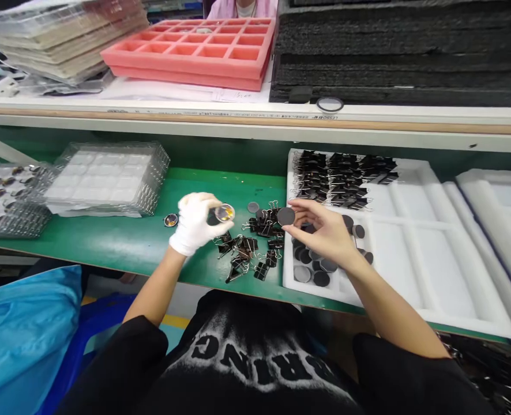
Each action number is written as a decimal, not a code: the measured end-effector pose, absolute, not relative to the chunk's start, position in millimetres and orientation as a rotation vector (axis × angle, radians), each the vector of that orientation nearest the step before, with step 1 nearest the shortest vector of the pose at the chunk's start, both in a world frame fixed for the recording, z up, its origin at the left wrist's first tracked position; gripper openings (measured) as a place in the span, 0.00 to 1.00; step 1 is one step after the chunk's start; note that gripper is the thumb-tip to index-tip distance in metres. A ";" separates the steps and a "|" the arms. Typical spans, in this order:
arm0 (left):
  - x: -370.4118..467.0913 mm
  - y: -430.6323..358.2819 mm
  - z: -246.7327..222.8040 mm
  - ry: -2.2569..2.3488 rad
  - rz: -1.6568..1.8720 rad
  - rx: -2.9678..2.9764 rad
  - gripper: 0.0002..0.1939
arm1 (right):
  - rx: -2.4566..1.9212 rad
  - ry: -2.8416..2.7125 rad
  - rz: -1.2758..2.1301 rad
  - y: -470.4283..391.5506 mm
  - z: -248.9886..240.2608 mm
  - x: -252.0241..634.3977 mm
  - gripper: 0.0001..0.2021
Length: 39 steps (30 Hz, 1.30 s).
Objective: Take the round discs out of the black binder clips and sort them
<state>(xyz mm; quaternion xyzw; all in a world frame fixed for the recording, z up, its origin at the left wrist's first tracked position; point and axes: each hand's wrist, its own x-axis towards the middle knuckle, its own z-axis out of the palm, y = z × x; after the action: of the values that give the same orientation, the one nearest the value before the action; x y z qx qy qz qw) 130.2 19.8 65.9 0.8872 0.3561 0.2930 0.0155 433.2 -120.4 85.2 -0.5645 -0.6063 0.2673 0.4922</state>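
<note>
My left hand [197, 222], in a white glove, pinches a round glass lens [225, 212] with an amber shine by its edge. Bare fingers of my right hand [320, 227] hold a flat black disc [286, 217] upright, facing the lens but apart from it. Between and below my hands lies a heap of black binder clips [242, 248] on the green table. One grey disc [252, 207] rests behind the heap. Beneath my right hand, more black and grey discs [320, 265] fill a compartment of the white foam tray [398, 253], partly hidden by the hand.
Rows of binder clips [333, 178] fill the tray's far compartment. To the left stand stacked clear trays [108, 178], trays of amber lenses [8, 199] and a small amber lens [171, 219]. A shelf [221, 118] above carries a pink foam tray [190, 66] and black foam sheets [402, 52].
</note>
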 end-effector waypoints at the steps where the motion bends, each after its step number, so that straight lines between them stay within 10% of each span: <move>1: 143.4 12.2 72.3 0.998 0.897 2.791 0.25 | -1.348 -1.502 0.630 -118.6 85.2 428.4 0.22; 18: 216.7 -16.9 52.0 0.578 0.839 2.563 0.23 | -1.449 -1.239 0.773 -110.1 55.5 397.0 0.13; 23: 219.1 6.8 74.7 0.536 0.632 2.520 0.33 | -1.210 -0.982 1.265 -102.2 53.8 413.7 0.22; 32: 212.9 36.7 72.7 0.954 -0.257 2.629 0.23 | -1.095 -0.432 1.297 -98.1 62.0 440.2 0.22; 39: 205.6 24.4 86.0 0.908 0.261 2.458 0.24 | -1.136 -0.776 1.355 -104.5 59.2 433.3 0.17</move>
<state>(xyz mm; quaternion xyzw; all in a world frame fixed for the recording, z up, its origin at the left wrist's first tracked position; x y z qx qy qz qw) 205.6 24.4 86.0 0.9034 0.3339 0.0959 0.2514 433.3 -104.5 59.2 -0.4838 -0.3307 0.5769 0.5690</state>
